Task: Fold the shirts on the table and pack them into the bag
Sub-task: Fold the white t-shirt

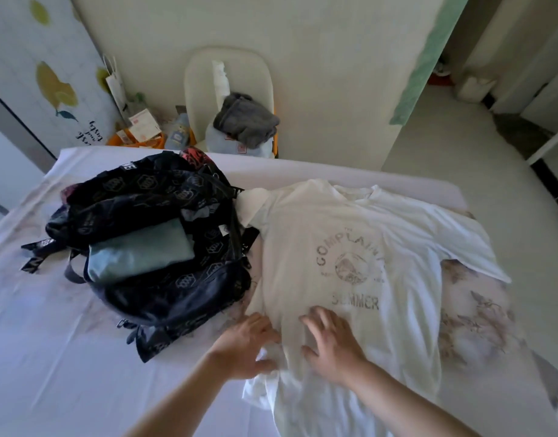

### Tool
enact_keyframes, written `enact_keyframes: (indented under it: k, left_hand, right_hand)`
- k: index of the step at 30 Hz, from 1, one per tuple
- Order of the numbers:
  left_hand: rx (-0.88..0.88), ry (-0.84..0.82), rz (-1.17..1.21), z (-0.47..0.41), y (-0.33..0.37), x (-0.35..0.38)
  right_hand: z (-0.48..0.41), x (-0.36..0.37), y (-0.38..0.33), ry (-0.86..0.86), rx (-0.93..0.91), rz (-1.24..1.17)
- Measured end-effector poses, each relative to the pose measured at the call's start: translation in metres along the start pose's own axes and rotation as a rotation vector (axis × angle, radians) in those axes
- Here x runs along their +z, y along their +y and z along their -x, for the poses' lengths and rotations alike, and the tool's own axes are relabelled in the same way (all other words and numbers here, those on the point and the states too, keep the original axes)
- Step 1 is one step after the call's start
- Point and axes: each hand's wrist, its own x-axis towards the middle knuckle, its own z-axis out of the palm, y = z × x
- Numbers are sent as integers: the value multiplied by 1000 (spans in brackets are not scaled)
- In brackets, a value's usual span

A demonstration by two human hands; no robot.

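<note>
**Q:** Which step is in hand?

**A:** Judged from the layout, preparation for the first fold. The white T-shirt (350,234) lies spread on the table (51,357), print side up and collar at the far edge. It sits just beside the black backpack (151,197), with its near sleeve touching the backpack. One folded grey-green shirt (139,250) already sits in the backpack's open mouth, so the task appears partly done.

**Q:** State of the hands?

**A:** The right hand (333,340) rests flat on the lower front of the T-shirt, below the print. Its fingers are spread and straight, and it presses without holding. The left hand (246,342) lies at the shirt's side edge near the hem, where the cloth is bunched against the thumb. Whether it pinches that cloth or only rests on it cannot be determined.

**Q:** What does the next move call for?

**A:** Probably the following:
1. Flatten the bunched hem area.
2. Take hold of the side edge.
3. Carry that side and its sleeve over toward the centre line, with the right hand anchoring the body.

The far sleeve lies well out to the other side and will need the same treatment.
</note>
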Motion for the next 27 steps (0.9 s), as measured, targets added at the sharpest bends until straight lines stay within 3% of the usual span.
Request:
enact_keyframes:
  k: [5, 10, 14, 19, 22, 27]
  left_hand:
    - [-73, 224, 33, 35, -8, -5]
    - [-262, 29, -89, 72, -15, -4]
    - [-109, 180, -53, 56, 26, -1]
    - [20, -162, -69, 33, 85, 22]
    - [28, -196, -148, 31, 90, 44]
    - [52, -55, -171, 30, 93, 55]
  right_hand:
    - [28, 5, 2, -167, 58, 148]
    - [63, -5, 4, -113, 110, 94]
    - [106, -17, 22, -62, 172, 46]
    - [168, -25, 59, -140, 196, 83]
    - [190, -16, 85, -226, 164, 87]
    - [198, -13, 126, 71, 190, 163]
